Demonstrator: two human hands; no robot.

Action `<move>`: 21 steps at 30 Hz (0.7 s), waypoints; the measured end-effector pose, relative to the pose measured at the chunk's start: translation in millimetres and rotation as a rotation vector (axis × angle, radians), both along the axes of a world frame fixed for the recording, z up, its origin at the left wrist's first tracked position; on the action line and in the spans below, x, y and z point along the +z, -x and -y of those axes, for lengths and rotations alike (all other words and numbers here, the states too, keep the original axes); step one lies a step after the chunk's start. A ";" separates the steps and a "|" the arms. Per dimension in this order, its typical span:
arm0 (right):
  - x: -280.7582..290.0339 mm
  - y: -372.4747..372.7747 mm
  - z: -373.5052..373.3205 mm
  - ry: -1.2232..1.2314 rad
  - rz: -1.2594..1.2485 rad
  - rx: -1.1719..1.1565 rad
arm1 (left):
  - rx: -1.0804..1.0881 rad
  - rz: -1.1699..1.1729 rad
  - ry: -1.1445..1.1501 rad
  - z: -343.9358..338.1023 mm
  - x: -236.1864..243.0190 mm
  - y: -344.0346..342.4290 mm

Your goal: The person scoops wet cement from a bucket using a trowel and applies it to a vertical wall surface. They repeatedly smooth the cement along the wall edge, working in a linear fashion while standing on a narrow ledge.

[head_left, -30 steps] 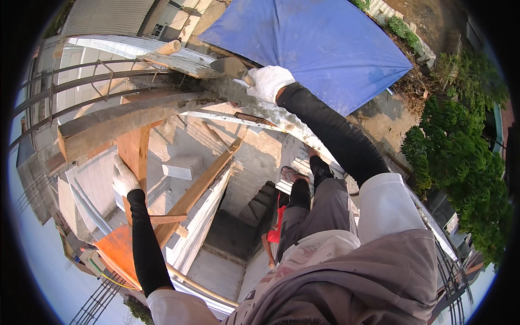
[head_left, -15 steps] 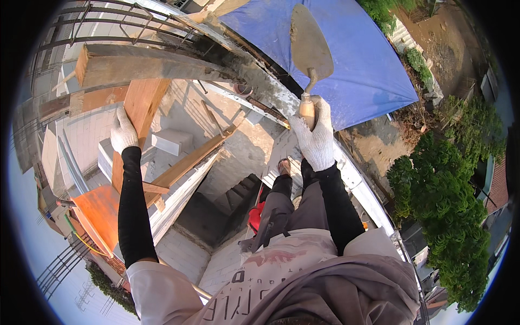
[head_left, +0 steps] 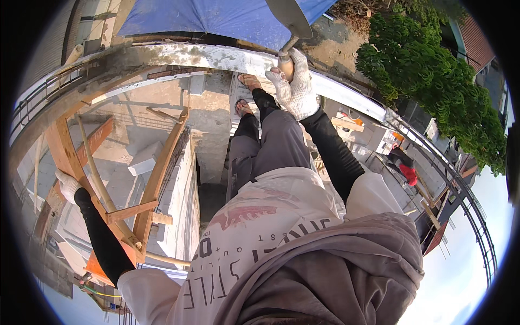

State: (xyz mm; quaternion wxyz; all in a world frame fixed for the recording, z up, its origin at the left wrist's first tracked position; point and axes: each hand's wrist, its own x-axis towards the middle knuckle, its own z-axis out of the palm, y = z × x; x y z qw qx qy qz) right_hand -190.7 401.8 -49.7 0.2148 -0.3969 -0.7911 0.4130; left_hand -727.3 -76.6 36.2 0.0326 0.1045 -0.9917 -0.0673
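My right hand [head_left: 298,89], in a white knit glove, is closed round the wooden handle of a trowel [head_left: 291,21]. Its grey metal blade points away and runs out of view at the top. Far to the left, my gloved left hand [head_left: 68,187] grips the edge of a brown wooden plank [head_left: 69,149]; part of its fingers is hidden. That plank slants down towards a round pole [head_left: 96,168] and another timber board [head_left: 165,168]. My bare feet or sandals [head_left: 245,103] show on a narrow pale ledge between the hands.
A mortar-smeared white wall edge [head_left: 216,58] crosses ahead, with a blue tarp [head_left: 206,19] beyond it. Pale blocks [head_left: 145,160] lie among the timbers below left. A dark opening [head_left: 211,203] drops beside my legs. Rebar [head_left: 470,208] and a red-and-dark-clad figure [head_left: 403,165] appear right.
My view has swung, so the tarp and trowel sit higher and the trowel's tip is cut off. My left hand appears lower and farther left, still at the plank. The right hand keeps the trowel.
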 end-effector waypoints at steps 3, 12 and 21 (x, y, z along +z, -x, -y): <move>21.9 -153.6 -1.0 -0.098 0.310 -0.098 | 0.050 0.017 0.074 21.2 4.8 21.3; -29.6 -403.5 200.2 0.460 0.816 -0.573 | 0.001 -0.052 0.181 35.0 1.3 51.4; -217.0 -430.7 290.7 1.486 0.841 -0.716 | -0.074 -0.237 0.470 -30.5 9.8 9.7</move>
